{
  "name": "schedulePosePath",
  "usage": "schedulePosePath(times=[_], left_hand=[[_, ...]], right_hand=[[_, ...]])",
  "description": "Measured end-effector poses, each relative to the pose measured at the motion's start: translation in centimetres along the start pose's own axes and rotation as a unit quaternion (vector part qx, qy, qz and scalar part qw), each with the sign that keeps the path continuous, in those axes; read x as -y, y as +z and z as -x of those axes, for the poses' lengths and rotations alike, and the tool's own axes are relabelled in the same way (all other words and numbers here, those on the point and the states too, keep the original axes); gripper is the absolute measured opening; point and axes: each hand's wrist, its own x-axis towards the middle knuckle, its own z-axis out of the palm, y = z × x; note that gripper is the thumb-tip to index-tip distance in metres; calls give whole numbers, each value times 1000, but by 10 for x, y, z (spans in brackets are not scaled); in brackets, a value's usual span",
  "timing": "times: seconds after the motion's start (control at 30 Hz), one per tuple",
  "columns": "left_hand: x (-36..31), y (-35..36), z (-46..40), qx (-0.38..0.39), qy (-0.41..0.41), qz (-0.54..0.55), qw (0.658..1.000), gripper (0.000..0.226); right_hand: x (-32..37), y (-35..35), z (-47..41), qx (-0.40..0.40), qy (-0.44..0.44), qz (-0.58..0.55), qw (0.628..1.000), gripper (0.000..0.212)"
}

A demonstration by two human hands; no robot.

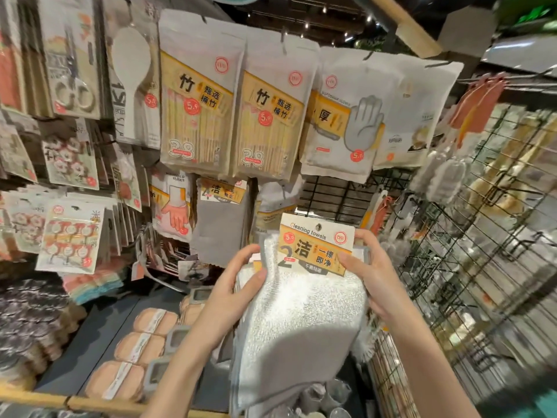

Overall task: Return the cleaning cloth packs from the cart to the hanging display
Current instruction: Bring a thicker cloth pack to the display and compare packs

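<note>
Your left hand (pixel 238 285) grips the cleaning cloth pack (pixel 301 312) by its left edge, thumb across the white towel; your right hand (pixel 370 267) pinches the pack's card header (pixel 316 247), fingers curled behind it. Pack: held up in front of the hanging display (pixel 346 194), just below a bare stretch of black grid. Wire rack (pixel 482 251), right: contents blurred. Pack's lower edge runs out of view.

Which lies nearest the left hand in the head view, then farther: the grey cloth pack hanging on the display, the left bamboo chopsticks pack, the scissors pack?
From the left hand:
1. Grey cloth pack, just above.
2. Left bamboo chopsticks pack, higher up.
3. Scissors pack, top left.
</note>
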Motion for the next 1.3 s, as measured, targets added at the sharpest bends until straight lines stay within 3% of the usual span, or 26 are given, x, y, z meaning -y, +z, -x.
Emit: schedulePosePath(times=[0.2,0.4,0.57,0.8,1.3], left_hand=[[1,36,-6,-18,11,0,1000,35],[11,60,-11,-48,23,0,999,32],[14,66,-18,-55,25,-10,998,32],[20,58,-20,-83,4,26,996,32],[30,37,-25,-134,-26,2,991,32]], right_hand=[[-8,-28,-5,-21,0,-18,1000,31],[-22,-54,-14,-117,6,-1,993,27],[-29,-72,-38,-132,24,9,991,28],[-28,-89,-93,-188,-38,-3,981,25],[-64,-101,-160,-259,-37,5,965,29]])
